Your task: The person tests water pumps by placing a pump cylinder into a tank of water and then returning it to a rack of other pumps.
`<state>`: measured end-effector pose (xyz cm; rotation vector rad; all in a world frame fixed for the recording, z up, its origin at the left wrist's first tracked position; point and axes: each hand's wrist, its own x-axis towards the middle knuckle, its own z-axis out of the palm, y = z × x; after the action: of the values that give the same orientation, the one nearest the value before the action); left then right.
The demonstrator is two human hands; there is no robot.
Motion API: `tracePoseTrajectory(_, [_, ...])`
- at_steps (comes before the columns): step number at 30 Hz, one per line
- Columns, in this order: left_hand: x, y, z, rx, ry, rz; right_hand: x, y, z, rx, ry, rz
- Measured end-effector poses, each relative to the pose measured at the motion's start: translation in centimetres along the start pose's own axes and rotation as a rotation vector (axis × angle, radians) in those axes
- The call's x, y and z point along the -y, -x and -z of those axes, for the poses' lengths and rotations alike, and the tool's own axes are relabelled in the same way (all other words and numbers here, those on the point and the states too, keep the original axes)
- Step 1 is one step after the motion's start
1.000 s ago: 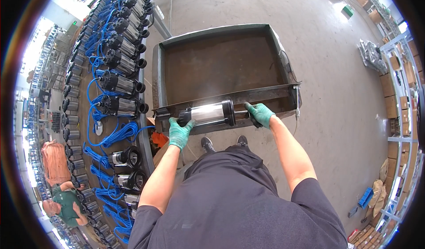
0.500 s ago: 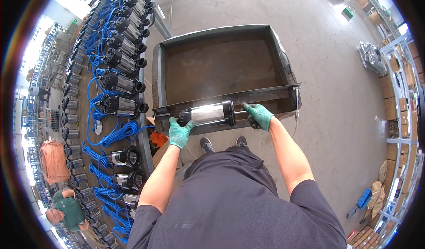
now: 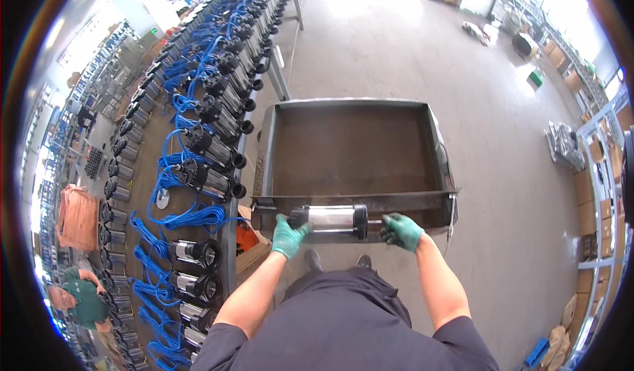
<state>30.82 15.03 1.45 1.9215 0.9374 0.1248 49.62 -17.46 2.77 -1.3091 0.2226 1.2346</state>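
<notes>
A silver cylindrical pump motor [image 3: 332, 219] with black end caps lies level across the front of a metal tank [image 3: 350, 195]. My left hand [image 3: 289, 237], in a green glove, is closed around its left black end. From the right black end a thin metal shaft [image 3: 375, 222] sticks out, and my gloved right hand [image 3: 404, 232] has its fingers closed at the shaft's tip. Part of the shaft is hidden by those fingers. A blue cable [image 3: 232, 219] runs from the bench toward my left hand; where it ends I cannot see.
On the left, a long bench [image 3: 228, 255] bears rows of silver-and-black pumps [image 3: 210, 179] with coiled blue cables [image 3: 191, 218]. A person in a green shirt [image 3: 87, 300] is beyond it. Shelving with cardboard boxes [image 3: 585, 236] lines the right side. An orange item [image 3: 246, 237] lies under the bench edge.
The view has tilted up, so the tank and bench sit lower in the picture. The pump motor has gone from slightly slanted to level. Both hands keep their places at its ends.
</notes>
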Motion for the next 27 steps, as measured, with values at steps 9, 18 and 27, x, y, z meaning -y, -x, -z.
tracePoseTrajectory(9, [2.7, -1.9, -1.2, 0.070, -0.087, 0.025, 0.0, -3.2, 1.9, -0.256, 0.605, -0.041])
tracePoseTrajectory(18, [3.3, -1.3, -0.8, 0.059, -0.072, 0.037, -0.1, 0.2, 2.1, -0.143, 1.390, 1.032])
tracePoseTrajectory(27, [3.4, -1.9, -1.5, 0.093, -0.122, 0.025, -2.4, -4.7, 1.6, -0.210, 0.119, -0.033])
